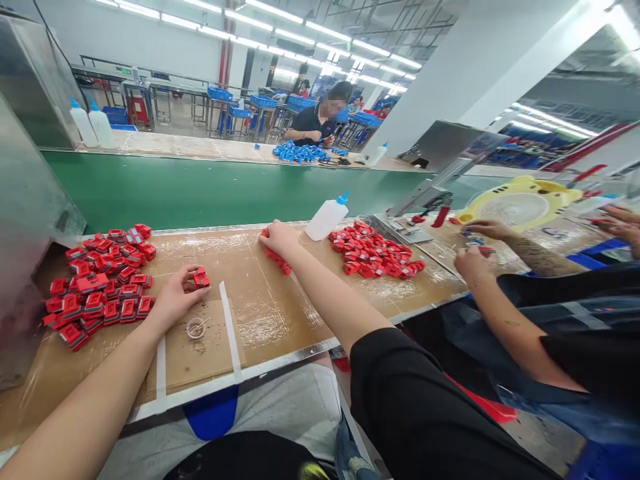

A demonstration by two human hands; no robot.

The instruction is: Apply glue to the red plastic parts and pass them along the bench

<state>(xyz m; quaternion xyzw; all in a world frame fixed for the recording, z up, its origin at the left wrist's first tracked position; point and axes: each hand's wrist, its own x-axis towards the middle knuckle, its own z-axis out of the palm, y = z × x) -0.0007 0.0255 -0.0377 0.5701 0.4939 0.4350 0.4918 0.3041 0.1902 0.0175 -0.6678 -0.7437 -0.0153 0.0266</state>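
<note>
My left hand (176, 298) pinches a small red plastic part (201, 277) with a grey area on it, above a taped-down cardboard sheet (220, 340). Just below that hand is a small round cup (196, 328) with thin sticks in it. Farther left lies a big pile of red and grey parts (103, 283). My right hand (281, 239) is stretched forward, its fingers closed around a red part (264, 233) at a short row of red pieces (278, 261). The palm and wrist partly hide that row.
A white squeeze bottle (327, 217) stands beside another red heap (375, 250). Metal machine housings (30, 220) border the left side. A green conveyor belt (200, 190) runs behind the bench. Co-workers' hands (475, 263) work at the right, near a yellow fan (520, 203). Another person sits across.
</note>
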